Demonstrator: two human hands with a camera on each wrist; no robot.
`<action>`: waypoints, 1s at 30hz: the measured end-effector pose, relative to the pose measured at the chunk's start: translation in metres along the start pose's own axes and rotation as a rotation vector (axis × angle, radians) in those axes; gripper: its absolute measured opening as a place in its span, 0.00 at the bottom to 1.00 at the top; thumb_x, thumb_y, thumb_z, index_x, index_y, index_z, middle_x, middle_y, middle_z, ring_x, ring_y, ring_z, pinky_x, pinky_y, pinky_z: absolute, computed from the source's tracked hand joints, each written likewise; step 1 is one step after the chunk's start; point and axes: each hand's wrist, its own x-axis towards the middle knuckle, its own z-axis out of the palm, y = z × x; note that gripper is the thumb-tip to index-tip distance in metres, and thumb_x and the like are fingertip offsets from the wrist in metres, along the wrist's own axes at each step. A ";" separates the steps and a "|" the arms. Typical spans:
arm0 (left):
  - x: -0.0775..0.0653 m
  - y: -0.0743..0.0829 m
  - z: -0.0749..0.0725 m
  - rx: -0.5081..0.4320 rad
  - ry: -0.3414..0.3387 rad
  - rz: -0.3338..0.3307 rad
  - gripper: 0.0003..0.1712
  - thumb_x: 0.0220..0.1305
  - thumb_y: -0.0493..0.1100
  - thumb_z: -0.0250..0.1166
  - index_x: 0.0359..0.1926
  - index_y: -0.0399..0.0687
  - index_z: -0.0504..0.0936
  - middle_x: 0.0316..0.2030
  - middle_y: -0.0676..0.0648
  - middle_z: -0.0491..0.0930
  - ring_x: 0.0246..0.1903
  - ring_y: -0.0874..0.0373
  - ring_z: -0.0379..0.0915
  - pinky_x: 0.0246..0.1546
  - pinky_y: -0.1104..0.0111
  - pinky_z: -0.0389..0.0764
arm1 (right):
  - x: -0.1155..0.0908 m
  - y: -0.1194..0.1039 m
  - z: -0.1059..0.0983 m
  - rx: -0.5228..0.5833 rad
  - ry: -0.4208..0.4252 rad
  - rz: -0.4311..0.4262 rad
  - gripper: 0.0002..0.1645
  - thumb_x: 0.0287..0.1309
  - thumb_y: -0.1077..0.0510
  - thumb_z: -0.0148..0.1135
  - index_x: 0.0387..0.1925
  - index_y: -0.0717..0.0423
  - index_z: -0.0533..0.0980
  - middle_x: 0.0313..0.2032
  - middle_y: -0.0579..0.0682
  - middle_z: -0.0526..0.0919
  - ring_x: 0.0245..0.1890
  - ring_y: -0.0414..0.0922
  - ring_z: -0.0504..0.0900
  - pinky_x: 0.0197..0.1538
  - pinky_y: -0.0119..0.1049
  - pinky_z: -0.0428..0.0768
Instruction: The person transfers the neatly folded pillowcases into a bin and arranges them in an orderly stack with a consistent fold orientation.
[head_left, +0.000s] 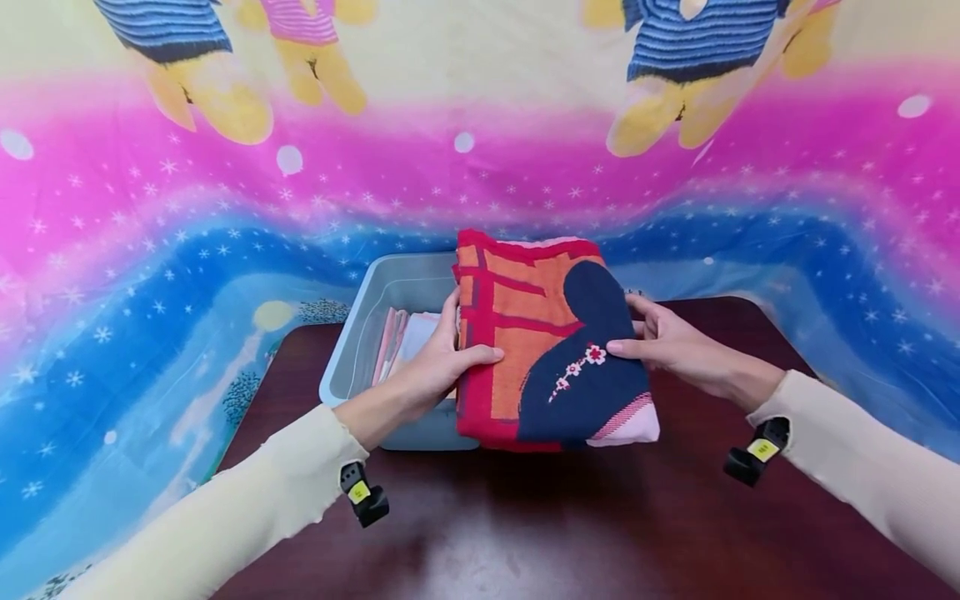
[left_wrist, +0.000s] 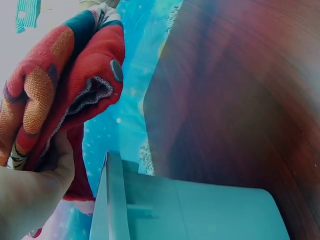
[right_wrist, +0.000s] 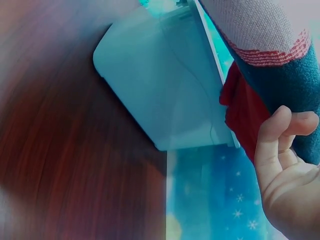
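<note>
Both hands hold up a thick folded garment [head_left: 510,367], knitted in orange, red, navy and pink, with small embroidered flowers on the navy part. On its left edge my left hand [head_left: 438,362] grips with the thumb on top and the fingers underneath. My right hand [head_left: 667,346] pinches the opposite edge, thumb over the navy fabric. In the left wrist view the folded layers show a round button [left_wrist: 116,70] on the red fabric near the left hand [left_wrist: 47,185]. Fingers of the right hand [right_wrist: 285,165] curl at the navy edge in the right wrist view.
A grey-blue plastic bin [head_left: 348,342] stands behind and left of the garment, partly covered by it. Folded pink and white cloths [head_left: 405,337] lie inside. The dark wooden table [head_left: 480,533] ends at a patterned cloth backdrop [head_left: 465,179] behind and at the sides.
</note>
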 end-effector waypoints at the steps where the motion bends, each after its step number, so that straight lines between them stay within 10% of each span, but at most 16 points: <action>1: -0.001 0.001 -0.001 0.003 0.005 -0.003 0.58 0.64 0.41 0.67 0.78 0.76 0.35 0.66 0.43 0.67 0.65 0.48 0.70 0.54 0.55 0.85 | 0.001 -0.001 0.001 0.005 0.000 -0.003 0.55 0.71 0.55 0.59 0.81 0.50 0.33 0.69 0.65 0.69 0.50 0.40 0.87 0.51 0.40 0.86; 30: -0.018 0.023 -0.028 0.011 0.077 0.012 0.56 0.65 0.40 0.65 0.79 0.76 0.37 0.67 0.43 0.66 0.65 0.50 0.70 0.52 0.60 0.85 | 0.018 -0.036 0.021 0.031 -0.001 -0.042 0.49 0.69 0.54 0.62 0.79 0.51 0.44 0.53 0.49 0.83 0.47 0.43 0.88 0.50 0.40 0.86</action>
